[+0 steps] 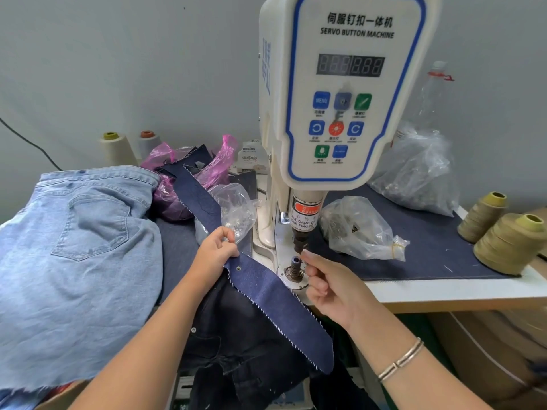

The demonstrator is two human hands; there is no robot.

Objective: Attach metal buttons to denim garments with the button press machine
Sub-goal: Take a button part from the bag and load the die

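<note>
At centre of the work table [444, 294]: servo button machine [349, 93], white with blue-edged control panel, unlit digit display, coloured keys; its punch head [299, 243] hangs just above the lower die [294, 269] on the base plate. Dark denim strip [266, 285], zigzag-cut edges, runs diagonally from the pink bag [189, 170] at rear, past the die on its left side, to the front table edge; one metal button [238, 268] already sits in it near the left hand. Left hand [216, 253]: fingers curled, pinching the strip's edge. Right hand [331, 285]: fingers curled, fingertips [307, 255] at the die; a small part appears pinched there, too small to identify. Silver bangle [401, 360] on the right wrist. Left of table: light blue jeans [77, 255], back pocket upward. Below the strip: dark garment [236, 350]. Clear plastic bags of metal parts: one behind the left hand [233, 208], one right of the machine [361, 229], a larger one at rear right [414, 173]. Olive thread cones [503, 238] at far right; two pale cones [118, 147] by the wall. Plastic bottle [432, 93] at rear right.
</note>
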